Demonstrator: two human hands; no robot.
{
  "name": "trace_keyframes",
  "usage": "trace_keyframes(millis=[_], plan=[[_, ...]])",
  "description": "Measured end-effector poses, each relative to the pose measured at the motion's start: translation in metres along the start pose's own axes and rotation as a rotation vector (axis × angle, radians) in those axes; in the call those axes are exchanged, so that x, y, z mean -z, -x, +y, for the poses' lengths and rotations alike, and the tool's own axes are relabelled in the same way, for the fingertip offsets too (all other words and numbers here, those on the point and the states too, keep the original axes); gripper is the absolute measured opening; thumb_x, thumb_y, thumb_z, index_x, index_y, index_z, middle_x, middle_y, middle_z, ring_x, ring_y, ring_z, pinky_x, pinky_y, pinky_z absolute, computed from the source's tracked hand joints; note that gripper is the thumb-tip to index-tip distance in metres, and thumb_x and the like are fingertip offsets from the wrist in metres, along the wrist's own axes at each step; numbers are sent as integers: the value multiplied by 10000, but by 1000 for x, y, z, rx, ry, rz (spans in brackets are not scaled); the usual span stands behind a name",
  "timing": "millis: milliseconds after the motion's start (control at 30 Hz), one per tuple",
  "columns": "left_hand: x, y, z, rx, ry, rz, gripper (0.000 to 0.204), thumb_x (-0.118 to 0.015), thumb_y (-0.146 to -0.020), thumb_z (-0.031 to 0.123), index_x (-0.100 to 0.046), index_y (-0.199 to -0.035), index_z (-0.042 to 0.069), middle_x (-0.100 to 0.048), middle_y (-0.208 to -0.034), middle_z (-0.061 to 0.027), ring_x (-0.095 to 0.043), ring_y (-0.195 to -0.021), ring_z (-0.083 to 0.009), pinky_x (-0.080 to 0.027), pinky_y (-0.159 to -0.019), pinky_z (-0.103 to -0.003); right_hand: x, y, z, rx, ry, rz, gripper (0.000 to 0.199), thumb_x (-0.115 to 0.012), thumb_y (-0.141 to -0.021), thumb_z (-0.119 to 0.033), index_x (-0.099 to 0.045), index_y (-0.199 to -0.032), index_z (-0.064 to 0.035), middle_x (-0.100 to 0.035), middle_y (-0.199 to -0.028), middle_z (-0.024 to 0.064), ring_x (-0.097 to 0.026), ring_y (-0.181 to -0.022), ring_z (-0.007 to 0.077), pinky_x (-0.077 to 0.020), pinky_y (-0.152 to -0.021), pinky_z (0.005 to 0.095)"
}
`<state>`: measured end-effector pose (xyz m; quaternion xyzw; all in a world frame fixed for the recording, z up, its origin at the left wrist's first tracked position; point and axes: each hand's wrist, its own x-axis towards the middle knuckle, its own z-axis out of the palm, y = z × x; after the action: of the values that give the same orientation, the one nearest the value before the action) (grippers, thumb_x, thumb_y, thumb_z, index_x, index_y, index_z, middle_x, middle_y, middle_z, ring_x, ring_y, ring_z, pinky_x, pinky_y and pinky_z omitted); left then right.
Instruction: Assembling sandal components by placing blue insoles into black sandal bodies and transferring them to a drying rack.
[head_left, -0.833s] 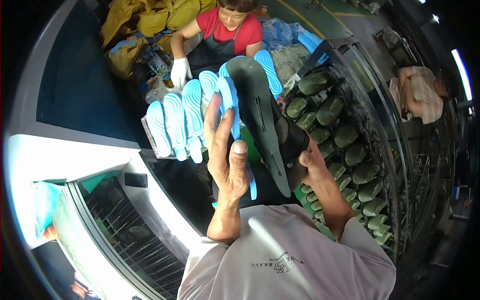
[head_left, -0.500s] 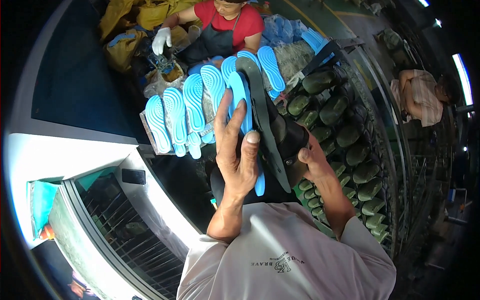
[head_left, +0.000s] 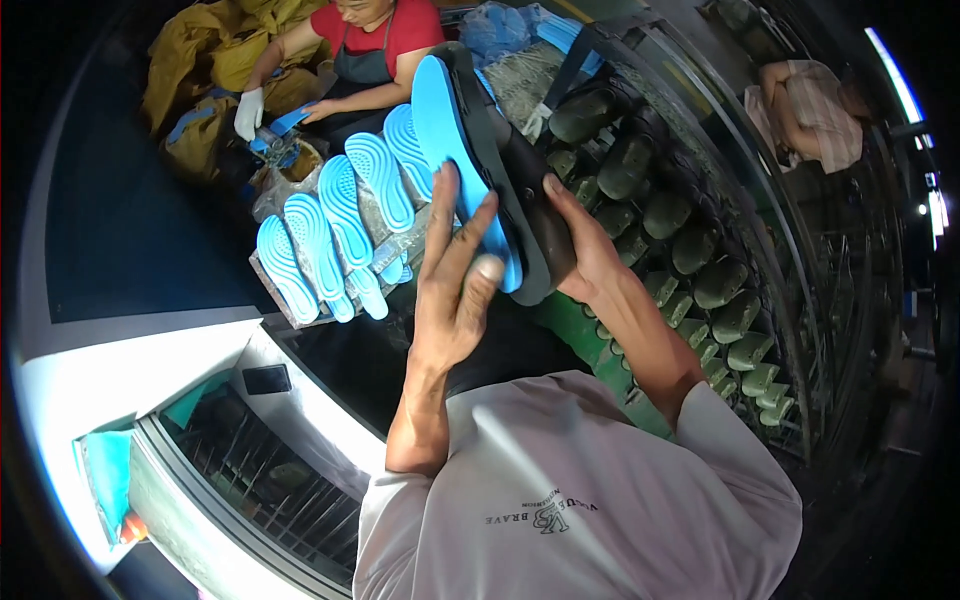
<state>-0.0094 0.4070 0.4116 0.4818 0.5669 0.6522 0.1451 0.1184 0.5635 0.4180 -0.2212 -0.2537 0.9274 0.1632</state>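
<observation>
In front of me, a blue insole point(head_left: 440, 115) lies lengthwise along the flat side of a black shoe point(head_left: 535, 200). Its smooth face is turned to the left. My left hand point(head_left: 447, 300) rests against the insole's lower half with fingers stretched out and thumb apart. From the other side, my right hand point(head_left: 590, 250) grips the shoe, the thumb pointing up along it. Part of the right hand's fingers is hidden behind the shoe. Whether the insole touches the shoe all along its length, I cannot tell.
Several patterned blue insoles point(head_left: 318, 240) lie in a row beyond my left hand. A co-worker point(head_left: 375, 60) with one white glove sits past them, near yellow sacks point(head_left: 215, 50). At right stands a rack of dark rounded forms point(head_left: 625, 165). A phone point(head_left: 266, 379) lies on a white ledge.
The insole has moved up along the shoe, and my left hand shows lower on it. My right hand's grip has shifted on the shoe. The co-worker's bare hand now holds a blue piece.
</observation>
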Motion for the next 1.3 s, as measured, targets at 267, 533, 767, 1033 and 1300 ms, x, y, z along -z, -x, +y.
trace_keyframes(millis=[267,533,767,1033,1300], plan=[[11,20,2,-161,-349,-110,423,-710,-1006,190,-689,-1364,-35,-501,-1608,-236,-410,-1542,-427,-336,-1241,-534,11,-14,11,-85,-221,-128,467,-539,-1124,-387,-594,-1424,-34,-723,-1308,126,-740,-1123,222,-622,-993,378],[17,27,13,-112,-280,39,289,-770,-932,109,-753,-1180,-39,-677,-1347,-176,-572,-1393,-440,-485,-1130,-515,11,-27,33,-131,-342,-199,429,-538,-1123,-358,-604,-1427,-62,-722,-1322,117,-728,-1155,222,-604,-1030,393],[31,44,1,-24,-8,193,179,-677,-1026,73,-763,-1147,-27,-748,-1127,-149,-662,-1286,-392,-521,-1086,-468,1,-27,43,-231,-390,-226,442,-568,-1108,-369,-596,-1439,-77,-716,-1337,117,-721,-1173,230,-594,-1045,406],[15,63,3,-206,-421,150,373,-684,-925,-126,-756,-1263,15,-671,-1292,-223,-603,-1370,-434,-480,-1159,-493,2,-35,63,-219,-436,-164,440,-581,-1095,-416,-626,-1397,-100,-728,-1306,114,-735,-1140,240,-621,-990,430],[24,61,18,-140,-546,9,478,-610,-999,76,-603,-1465,-28,-433,-1622,-309,-356,-1549,-495,-289,-1260,-583,9,-30,79,-223,-191,-193,554,-566,-1093,-473,-561,-1487,-82,-702,-1369,123,-709,-1203,235,-595,-1043,408]])
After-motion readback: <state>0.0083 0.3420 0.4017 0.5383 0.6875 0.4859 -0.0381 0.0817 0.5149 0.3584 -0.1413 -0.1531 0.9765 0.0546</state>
